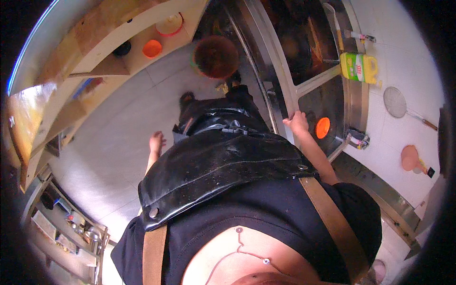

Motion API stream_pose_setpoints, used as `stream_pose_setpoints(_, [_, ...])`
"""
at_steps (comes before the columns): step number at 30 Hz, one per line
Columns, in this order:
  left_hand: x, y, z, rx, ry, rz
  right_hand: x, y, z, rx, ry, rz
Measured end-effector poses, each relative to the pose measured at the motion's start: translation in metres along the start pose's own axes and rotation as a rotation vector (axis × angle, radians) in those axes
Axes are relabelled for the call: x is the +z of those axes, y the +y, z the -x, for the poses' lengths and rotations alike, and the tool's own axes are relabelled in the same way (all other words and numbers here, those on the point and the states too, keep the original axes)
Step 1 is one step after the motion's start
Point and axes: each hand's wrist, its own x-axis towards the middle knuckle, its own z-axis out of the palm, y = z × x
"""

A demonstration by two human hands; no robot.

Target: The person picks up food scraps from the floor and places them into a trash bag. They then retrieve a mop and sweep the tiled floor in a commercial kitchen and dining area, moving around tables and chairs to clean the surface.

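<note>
My left hand (156,143) hangs over the grey tiled floor beside my black apron (228,153). Its fingers are loosely curled and a little apart, with nothing in them. At the front rim of a stainless steel sink (300,83), my right hand (298,123) lies on the metal edge, its thumb apart from the fingers. An orange bowl (322,128) is in the near basin, close to that hand. A dark brown bucket or tub (215,57) stands on the floor ahead of my feet.
Behind the basins stands a yellow jug (359,67). A mesh skimmer (395,102) and a pinkish ladle or scoop (409,156) are against the white tiles. To my left, a wooden shelf unit (103,67) holds an orange container (152,48); a lower rack (67,231) carries metal utensils.
</note>
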Motion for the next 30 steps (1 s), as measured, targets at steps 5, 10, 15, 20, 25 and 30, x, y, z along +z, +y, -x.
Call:
stream_pose_setpoints(5, [-0.012,0.024,0.012,-0.030,-0.028,-0.019,-0.003,-0.006,0.000,0.070,-0.026,0.029])
stream_pose_setpoints(10, [-0.020,0.036,0.019,-0.066,-0.020,-0.078,-0.002,-0.007,-0.001,0.071,-0.027,0.032])
stream_pose_setpoints(15, [-0.024,0.037,0.016,-0.070,-0.095,-0.125,0.000,-0.005,0.001,0.061,-0.016,-0.005])
stream_pose_setpoints(20, [-0.021,0.053,0.012,-0.011,-0.113,-0.217,0.000,-0.007,0.002,0.101,-0.001,-0.024])
stream_pose_setpoints(25, [-0.017,0.068,0.007,0.016,-0.117,-0.264,0.000,-0.008,0.003,0.092,0.004,-0.011])
stream_pose_setpoints(30, [-0.022,0.062,-0.016,-0.024,-0.124,-0.302,-0.002,-0.009,0.002,0.107,-0.006,-0.006])
